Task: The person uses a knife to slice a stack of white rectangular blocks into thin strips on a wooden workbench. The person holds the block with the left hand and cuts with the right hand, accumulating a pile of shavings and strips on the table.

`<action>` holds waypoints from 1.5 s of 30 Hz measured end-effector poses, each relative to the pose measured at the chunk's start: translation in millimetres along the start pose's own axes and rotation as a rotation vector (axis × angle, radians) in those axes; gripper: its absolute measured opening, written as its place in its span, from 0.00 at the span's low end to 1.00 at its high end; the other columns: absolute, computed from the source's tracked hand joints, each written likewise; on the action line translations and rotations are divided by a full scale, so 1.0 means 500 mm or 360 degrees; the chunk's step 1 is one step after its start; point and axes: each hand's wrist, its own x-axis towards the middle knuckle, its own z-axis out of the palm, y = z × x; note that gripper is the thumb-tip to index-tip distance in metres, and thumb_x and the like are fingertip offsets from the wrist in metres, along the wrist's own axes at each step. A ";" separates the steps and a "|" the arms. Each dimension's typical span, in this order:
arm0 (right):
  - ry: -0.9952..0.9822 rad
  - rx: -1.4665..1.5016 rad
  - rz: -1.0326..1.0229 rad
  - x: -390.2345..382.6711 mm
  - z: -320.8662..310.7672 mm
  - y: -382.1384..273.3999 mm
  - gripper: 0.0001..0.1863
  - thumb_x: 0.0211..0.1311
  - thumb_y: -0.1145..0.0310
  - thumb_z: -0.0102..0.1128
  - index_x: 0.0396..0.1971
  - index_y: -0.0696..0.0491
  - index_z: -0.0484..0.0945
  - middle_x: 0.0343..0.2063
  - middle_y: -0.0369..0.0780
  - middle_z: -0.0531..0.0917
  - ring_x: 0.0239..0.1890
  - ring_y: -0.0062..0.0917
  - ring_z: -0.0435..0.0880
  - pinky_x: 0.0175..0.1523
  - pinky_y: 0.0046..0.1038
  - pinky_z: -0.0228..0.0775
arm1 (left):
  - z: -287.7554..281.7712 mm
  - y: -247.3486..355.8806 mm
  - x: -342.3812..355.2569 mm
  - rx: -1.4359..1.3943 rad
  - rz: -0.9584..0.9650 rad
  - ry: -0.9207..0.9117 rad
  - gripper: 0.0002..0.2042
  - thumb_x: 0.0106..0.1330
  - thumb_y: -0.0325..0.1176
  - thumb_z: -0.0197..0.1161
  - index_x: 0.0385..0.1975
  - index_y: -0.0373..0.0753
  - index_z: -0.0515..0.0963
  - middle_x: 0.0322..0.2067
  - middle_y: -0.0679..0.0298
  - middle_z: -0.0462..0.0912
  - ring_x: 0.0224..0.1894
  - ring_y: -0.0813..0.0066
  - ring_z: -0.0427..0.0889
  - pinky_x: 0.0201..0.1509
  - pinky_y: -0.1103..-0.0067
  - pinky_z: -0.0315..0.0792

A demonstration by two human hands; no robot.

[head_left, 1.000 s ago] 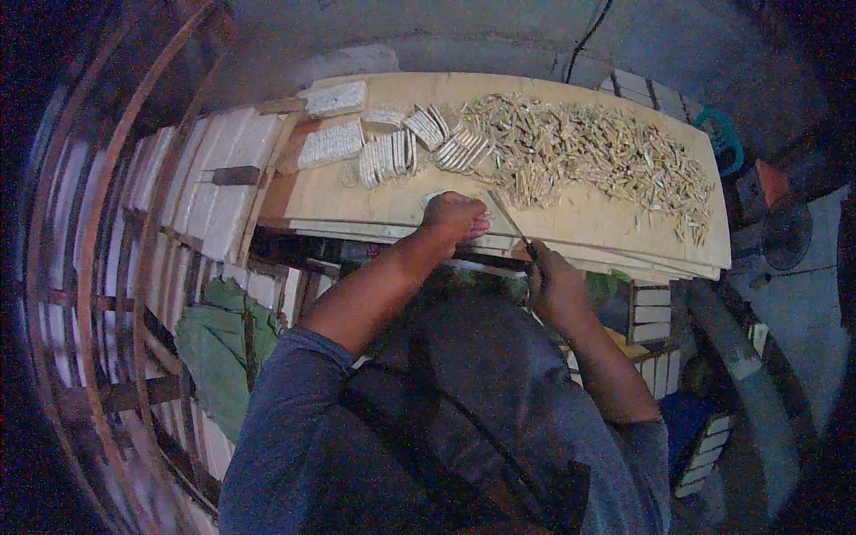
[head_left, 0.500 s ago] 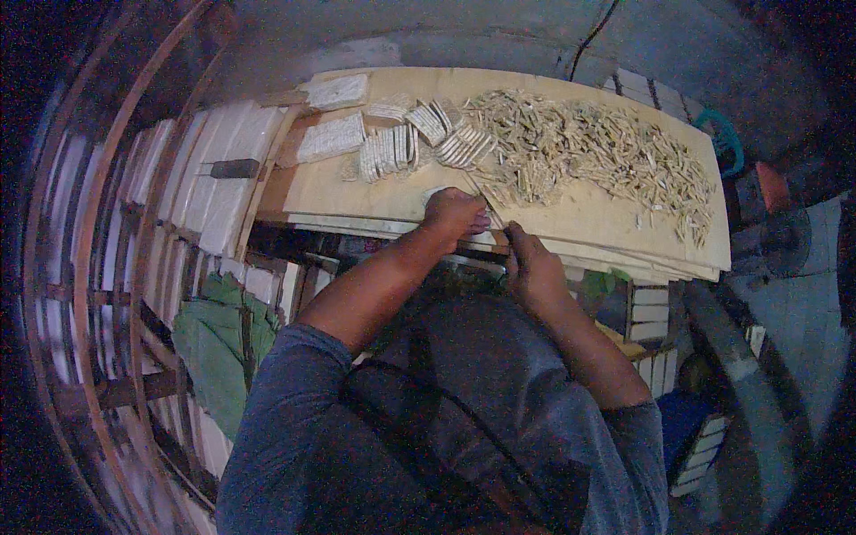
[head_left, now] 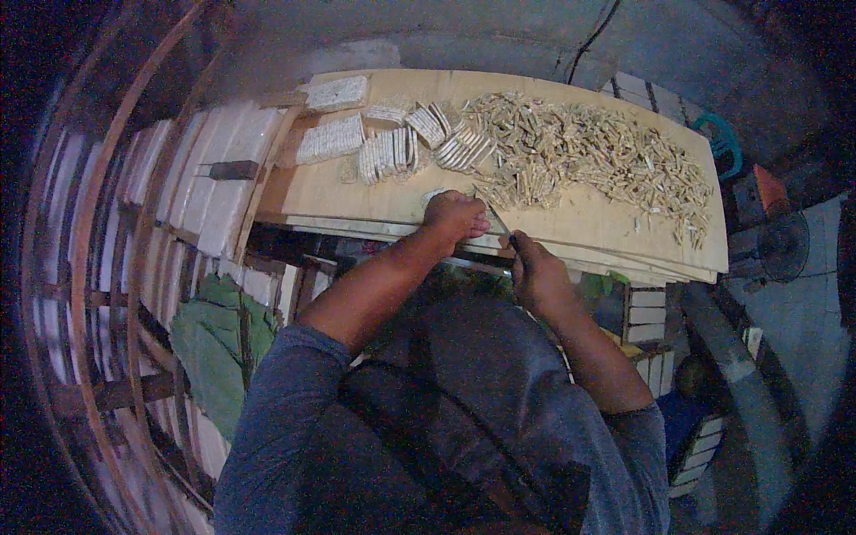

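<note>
Nearest, both forearms are stretched out from blue sleeves toward the front edge of a pale wooden board [head_left: 615,227]. The left hand [head_left: 455,218] is laid palm-down on that edge, fingers curled together and pressed over a small pale piece that is mostly hidden beneath them, seemingly so that it is kept from sliding. The right hand [head_left: 535,272] is closed around the handle of a thin knife [head_left: 496,220], whose blade is angled up toward the left fingertips, so the piece is apparently steadied by one hand and cut by the other. Just beyond the left hand, slabs already sliced into thin plates [head_left: 397,150] are stood on edge in short rows, and flat whole slabs [head_left: 334,94] are laid at the far left corner, within easy reach. Farther right, a broad heap of short cut sticks [head_left: 597,156] is spread across the board, probably pushed aside there to keep the cutting spot free. To the left, white blocks are seen ranged on wooden racks [head_left: 192,192], with a green cloth [head_left: 209,343] hung lower down
</note>
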 end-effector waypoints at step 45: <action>-0.0055 -0.0107 0.0080 -0.036 -0.011 -0.010 0.26 0.71 0.70 0.57 0.68 0.53 0.71 0.50 0.56 0.84 0.46 0.55 0.87 0.52 0.53 0.80 | 0.043 0.063 -0.110 0.0794 0.0036 0.0233 0.10 0.67 0.34 0.69 0.29 0.32 0.82 0.23 0.56 0.86 0.20 0.69 0.85 0.24 0.70 0.80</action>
